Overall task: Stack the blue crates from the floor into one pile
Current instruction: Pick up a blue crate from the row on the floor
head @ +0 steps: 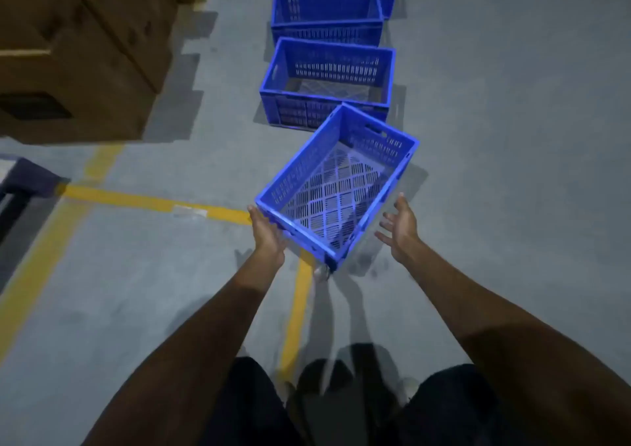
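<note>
Grey concrete floor (495,70), yellow lines (146,201). Left hand (268,237) flat against near-left corner of nearest crate (336,186); cannot tell if its fingers grip. Right hand (401,228) spread, just beside crate's right wall, apart from it. Crate angled, empty. Three more crates (327,80) in a row beyond. Cardboard boxes (78,53) far left.

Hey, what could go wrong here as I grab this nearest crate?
The nearest crate sits askew and seems tipped. The left hand touches its corner while the right hand is open and off it, so a one-sided lift could make it swing or slip. Its far corner overlaps the next crate and may catch.
</note>
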A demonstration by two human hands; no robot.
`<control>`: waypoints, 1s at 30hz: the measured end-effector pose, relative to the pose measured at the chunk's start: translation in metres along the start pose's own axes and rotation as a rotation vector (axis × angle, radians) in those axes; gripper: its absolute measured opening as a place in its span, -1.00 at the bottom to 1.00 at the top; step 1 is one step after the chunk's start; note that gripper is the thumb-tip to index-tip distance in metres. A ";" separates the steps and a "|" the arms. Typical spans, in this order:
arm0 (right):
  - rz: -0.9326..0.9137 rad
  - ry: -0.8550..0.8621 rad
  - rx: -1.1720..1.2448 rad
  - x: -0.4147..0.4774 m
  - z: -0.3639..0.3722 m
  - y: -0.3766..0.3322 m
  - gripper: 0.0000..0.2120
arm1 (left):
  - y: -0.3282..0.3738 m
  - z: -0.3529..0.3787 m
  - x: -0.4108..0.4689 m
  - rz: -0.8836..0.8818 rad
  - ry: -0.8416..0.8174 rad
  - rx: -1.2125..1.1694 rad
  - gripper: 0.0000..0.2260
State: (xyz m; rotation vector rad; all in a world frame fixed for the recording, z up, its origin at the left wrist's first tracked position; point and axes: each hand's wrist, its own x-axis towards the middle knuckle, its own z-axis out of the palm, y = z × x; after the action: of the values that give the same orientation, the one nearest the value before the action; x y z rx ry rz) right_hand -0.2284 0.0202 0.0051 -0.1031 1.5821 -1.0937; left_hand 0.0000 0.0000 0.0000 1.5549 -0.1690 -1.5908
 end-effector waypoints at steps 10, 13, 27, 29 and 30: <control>-0.062 0.074 -0.361 0.179 0.030 0.124 -0.53 | -0.087 -0.009 0.187 -0.058 0.014 0.020 -0.37; -0.068 0.040 -0.351 0.191 0.038 0.143 -0.64 | -0.093 -0.003 0.209 -0.070 0.004 0.071 -0.51; 0.015 0.058 -0.305 0.131 0.007 0.074 -0.79 | -0.067 0.037 0.146 -0.029 0.059 0.445 -0.40; 0.043 0.056 -0.341 0.101 0.004 0.052 -0.79 | -0.048 0.042 0.112 -0.029 0.043 0.452 -0.36; 0.046 0.052 -0.351 0.081 0.004 0.037 -0.82 | -0.035 0.044 0.094 -0.026 0.031 0.454 -0.35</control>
State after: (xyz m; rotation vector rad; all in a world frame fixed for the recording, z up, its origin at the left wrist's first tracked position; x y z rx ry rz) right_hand -0.2358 -0.0090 -0.0790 -0.2741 1.8026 -0.7798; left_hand -0.0391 -0.0602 -0.0831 1.9293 -0.5243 -1.6212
